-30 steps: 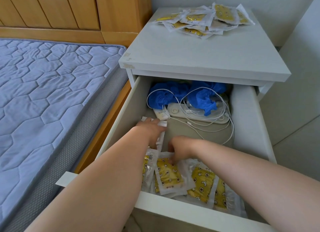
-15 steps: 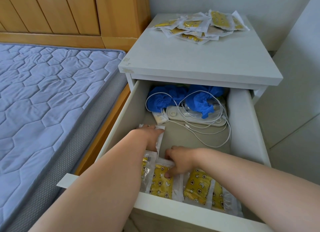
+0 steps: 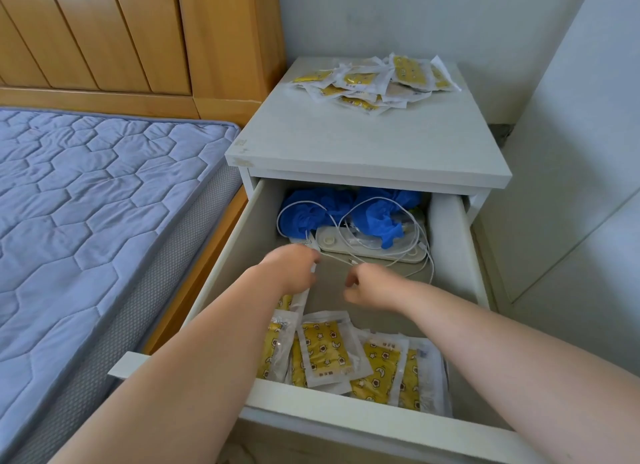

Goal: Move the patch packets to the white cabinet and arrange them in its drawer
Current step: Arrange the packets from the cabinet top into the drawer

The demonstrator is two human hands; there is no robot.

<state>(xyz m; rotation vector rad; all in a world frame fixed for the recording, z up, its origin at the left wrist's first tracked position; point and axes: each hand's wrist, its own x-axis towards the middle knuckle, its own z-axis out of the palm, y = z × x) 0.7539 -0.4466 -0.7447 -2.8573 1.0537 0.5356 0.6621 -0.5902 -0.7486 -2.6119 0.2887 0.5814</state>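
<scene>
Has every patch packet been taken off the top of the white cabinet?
No, a loose pile of yellow-and-white plastic patch packets lies at the back on top of the white wooden cabinet.

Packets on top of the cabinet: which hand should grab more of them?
Right, probably. The right hand looks empty, and the pile lies toward its side; the left hand holds a packet.

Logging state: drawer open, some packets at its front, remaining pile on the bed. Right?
No: the head view shows the remaining pile on the cabinet top, not the bed. Drawer open, packets at its front: correct.
</scene>
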